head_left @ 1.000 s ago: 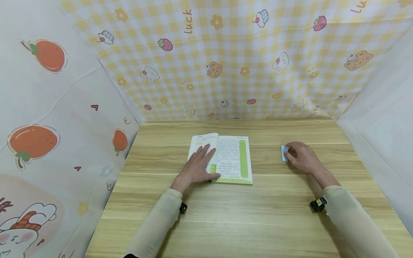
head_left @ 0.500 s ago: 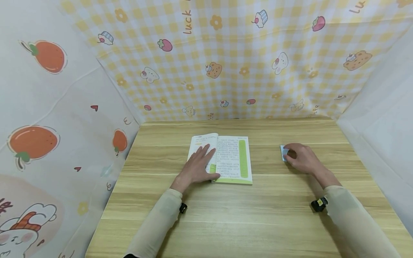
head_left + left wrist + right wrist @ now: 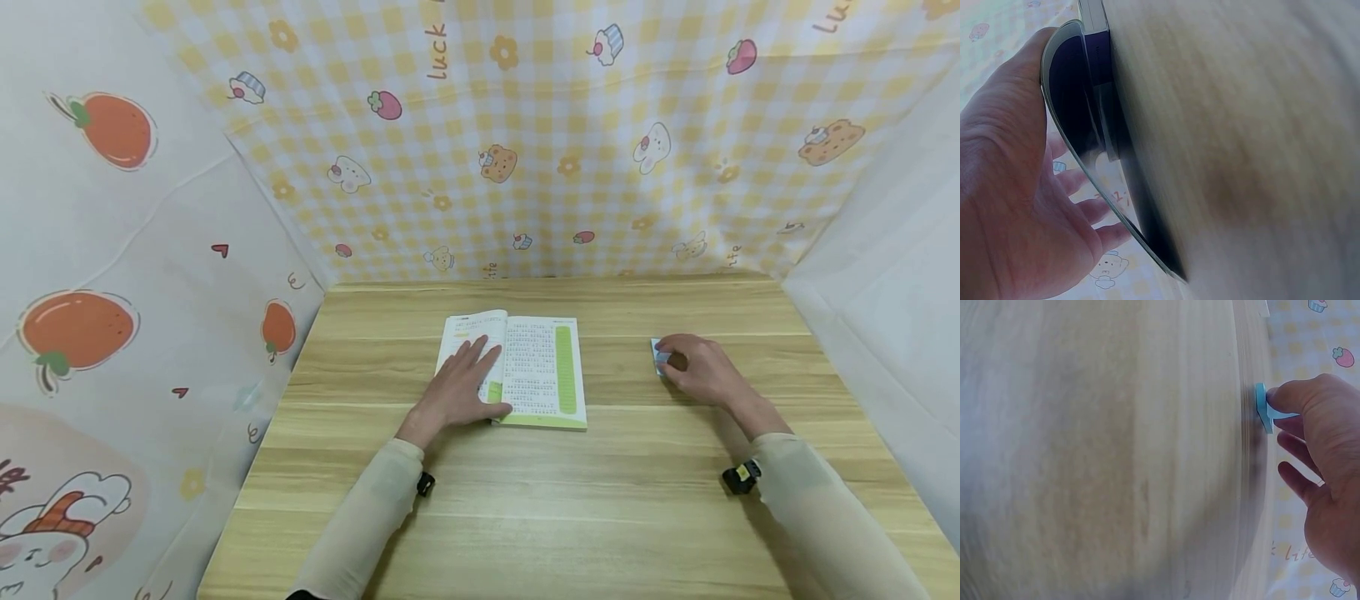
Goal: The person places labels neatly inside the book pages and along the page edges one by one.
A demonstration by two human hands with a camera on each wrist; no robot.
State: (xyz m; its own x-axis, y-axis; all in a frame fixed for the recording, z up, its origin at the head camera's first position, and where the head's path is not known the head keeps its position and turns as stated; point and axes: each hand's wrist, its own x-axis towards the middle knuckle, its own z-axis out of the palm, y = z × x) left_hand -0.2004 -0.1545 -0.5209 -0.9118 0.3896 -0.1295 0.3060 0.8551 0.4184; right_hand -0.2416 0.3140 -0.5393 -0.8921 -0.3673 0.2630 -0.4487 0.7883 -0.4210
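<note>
An open book [image 3: 531,362] with printed text and green margins lies on the table. My left hand [image 3: 457,393] rests with spread, straight fingers on its left page, the thumb near the bottom of the spine. In the left wrist view that side of the book [image 3: 1072,94] bows up off the tabletop under the hand. To the right of the book, my right hand [image 3: 699,368] pinches at a small blue sticky note pad [image 3: 656,358]. The right wrist view shows the thumb at the pad [image 3: 1261,403] and a pale blue sheet [image 3: 1282,415] raised between thumb and forefinger. The other fingers curve loosely.
The wooden table [image 3: 540,500] reaches back to a yellow checked cloth [image 3: 525,192]. White printed cloth [image 3: 187,333] hangs at the left, and a white sheet [image 3: 885,292] at the right. Small black devices sit at both wrists.
My right hand has shifted very slightly, its thumb and forefinger working at the blue pad. The left hand and the book have stayed in place.
</note>
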